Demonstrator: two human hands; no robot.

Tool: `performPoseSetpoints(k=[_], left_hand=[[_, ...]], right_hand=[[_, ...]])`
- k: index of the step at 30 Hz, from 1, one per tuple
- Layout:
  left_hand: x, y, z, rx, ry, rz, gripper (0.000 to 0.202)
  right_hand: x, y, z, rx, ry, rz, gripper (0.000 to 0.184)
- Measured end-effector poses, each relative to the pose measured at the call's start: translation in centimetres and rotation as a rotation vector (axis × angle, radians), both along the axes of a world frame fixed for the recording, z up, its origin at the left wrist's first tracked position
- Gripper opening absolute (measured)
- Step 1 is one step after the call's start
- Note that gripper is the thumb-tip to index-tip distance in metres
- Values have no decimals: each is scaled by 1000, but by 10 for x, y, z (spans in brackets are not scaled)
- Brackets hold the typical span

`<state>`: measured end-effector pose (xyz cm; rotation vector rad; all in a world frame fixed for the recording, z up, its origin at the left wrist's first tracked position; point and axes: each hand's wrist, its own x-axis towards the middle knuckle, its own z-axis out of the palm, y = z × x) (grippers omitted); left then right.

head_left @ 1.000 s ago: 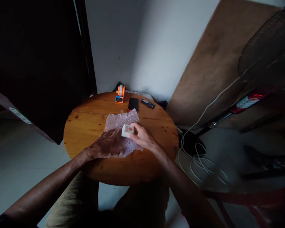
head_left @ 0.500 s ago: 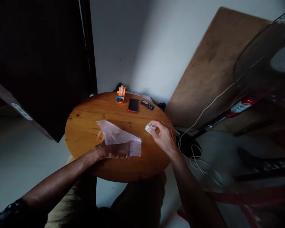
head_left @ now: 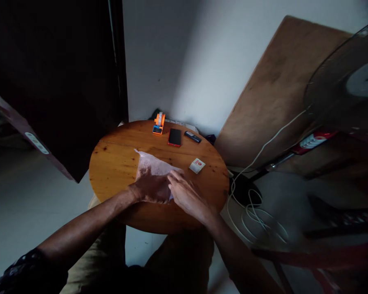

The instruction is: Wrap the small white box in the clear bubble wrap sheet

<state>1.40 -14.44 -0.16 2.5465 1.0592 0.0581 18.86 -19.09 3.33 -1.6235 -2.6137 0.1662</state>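
A sheet of translucent bubble wrap (head_left: 151, 159) lies on the round wooden table (head_left: 110, 171), partly covered by my hands. My left hand (head_left: 151, 188) grips its near left part, with the thumb apart from the fingers. At the right end of the wrap, my right hand (head_left: 184, 192) has its bent fingers closed on the edge, close to the left fingertips. A small white box with red print (head_left: 197, 165) rests beyond my right hand, apart from it.
Toward the back of the table stand an orange and blue tape dispenser (head_left: 158, 123), a red-edged phone (head_left: 174, 137) and a dark handheld device (head_left: 192, 136). To the right are a fan (head_left: 343, 81), a white cable (head_left: 263, 147) and a leaning board (head_left: 263, 94).
My right hand has let go of the small box and moved left onto the bubble wrap. The wrap's right end is drawn in, and my left thumb now shows.
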Motion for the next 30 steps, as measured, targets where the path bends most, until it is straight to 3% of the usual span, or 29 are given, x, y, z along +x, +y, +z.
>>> performPoseSetpoints(k=[4,12,17,22,24,30], left_hand=[[2,1,5,32,147,92,95],[-4,4,7,34,165,66,100],[-16,11,3,36,45,3,80],[-9,22,10,94,104,243,65],[-5,29,8,118,150,272,67],[-14,61,-6,147,106,100,74]], right_hand=[[-3,19,7,-18,-45,-100,49],[13,76,-10,-29,-113,-262,38],[15,72,-32,74,-151,-300,34],[9,69,-41,83,-163,-350,38],[8,69,-42,94,-170,-354,40],[11,66,-46,171,-167,-333,41]])
